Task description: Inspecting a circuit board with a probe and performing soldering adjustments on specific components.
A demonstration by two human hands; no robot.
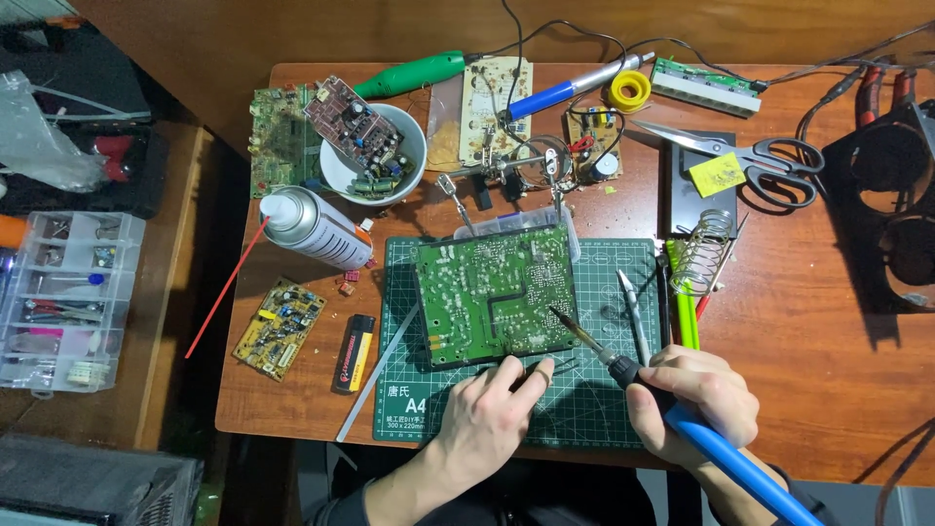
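the right hand (693,397) has its grip wrapped tight around a blue-handled soldering iron (672,409), whose tip rests on the green circuit board (495,294) lying solder-side up on the green cutting mat (594,390). the left hand (490,414) sits just below the board's near edge, its grip pinching thin black tweezers (557,368). a white spray can (310,228) lies on the table (828,360) to the left.

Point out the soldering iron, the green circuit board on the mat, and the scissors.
soldering iron (716,446): head view, blue handle.
green circuit board (492,292): head view, board's middle.
scissors (784,166): head view, black handles.
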